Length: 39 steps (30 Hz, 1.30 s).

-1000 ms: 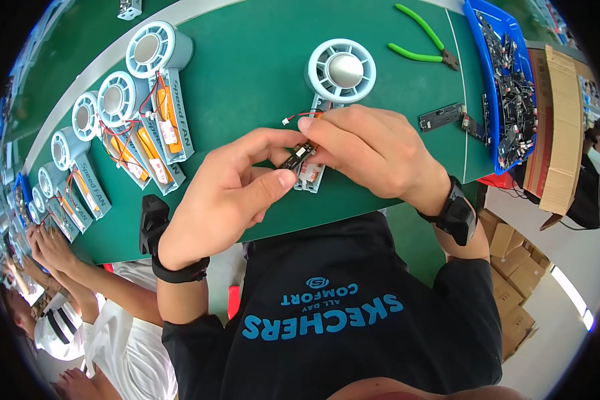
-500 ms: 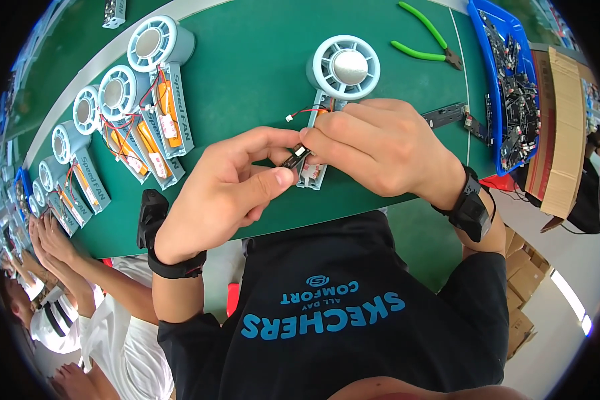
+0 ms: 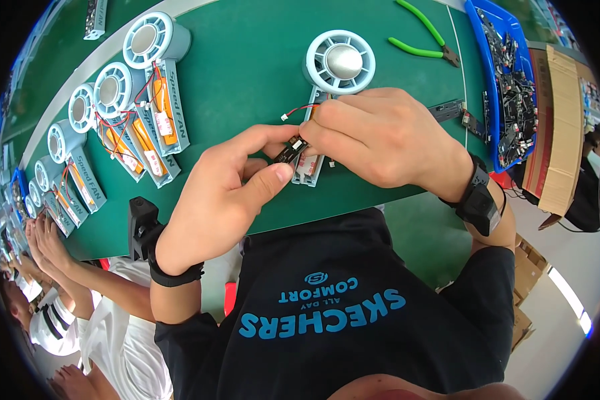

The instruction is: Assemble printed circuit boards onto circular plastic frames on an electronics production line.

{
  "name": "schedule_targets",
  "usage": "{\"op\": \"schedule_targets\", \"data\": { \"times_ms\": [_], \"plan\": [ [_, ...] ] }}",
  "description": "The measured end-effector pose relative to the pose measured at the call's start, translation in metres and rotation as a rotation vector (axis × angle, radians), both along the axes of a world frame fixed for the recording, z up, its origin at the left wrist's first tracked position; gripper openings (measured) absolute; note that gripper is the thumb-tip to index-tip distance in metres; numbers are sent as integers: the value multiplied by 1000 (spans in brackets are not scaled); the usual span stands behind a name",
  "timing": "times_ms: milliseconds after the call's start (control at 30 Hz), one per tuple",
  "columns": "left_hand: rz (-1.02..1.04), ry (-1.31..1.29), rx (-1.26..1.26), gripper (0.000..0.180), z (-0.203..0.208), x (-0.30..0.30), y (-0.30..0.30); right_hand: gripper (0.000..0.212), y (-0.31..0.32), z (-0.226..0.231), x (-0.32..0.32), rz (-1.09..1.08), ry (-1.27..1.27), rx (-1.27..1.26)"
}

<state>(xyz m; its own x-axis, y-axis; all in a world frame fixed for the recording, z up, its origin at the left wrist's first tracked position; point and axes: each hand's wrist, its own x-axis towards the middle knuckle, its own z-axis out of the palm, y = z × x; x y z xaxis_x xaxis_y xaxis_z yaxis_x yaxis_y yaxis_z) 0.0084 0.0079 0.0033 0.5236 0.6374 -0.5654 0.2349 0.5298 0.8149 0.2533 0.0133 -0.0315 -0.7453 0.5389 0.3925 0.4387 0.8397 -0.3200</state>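
Your circuit board (image 3: 288, 151) shows black. Your fan (image 3: 340, 62) is pale blue, silver-centred; your table (image 3: 260, 60) is green, your pliers (image 3: 429, 24) green-handled.

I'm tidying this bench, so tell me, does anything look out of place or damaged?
Mildly: loose dark, narrow circuit boards lie on the green tabletop, outside the blue plastic bin holding similar boards. They may be there deliberately. I see no spill or damage.
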Motion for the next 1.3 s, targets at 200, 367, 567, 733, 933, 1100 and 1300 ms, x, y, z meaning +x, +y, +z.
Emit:
{"op": "schedule_targets", "data": {
  "times_ms": [200,367,567,733,933,1100,1300],
  "plan": [
    [116,-136,-61,42,-15,-1,-14,22,-18,0,7,-43,168,-56],
    [230,-205,-140,36,-23,4,-21,21,-30,3,1,-81,11,-73],
    [275,-211,-40,38,-33,6,-32,24,-28,-2,4,-61,110,-170],
    [223,-35,552,37,-48,12,-35,21,-29,-1,-1,-164,410,-417],
    [218,-14,764,38,-55,21,-36,19,-25,-10,-12,-279,592,-353],
    [216,-16,799,36,-58,23,-37,26,-29,-12,-13,-279,575,-351],
    [174,43,956,35,-63,20,-35,29,-28,-15,-11,-209,545,-240]
  ]
}}
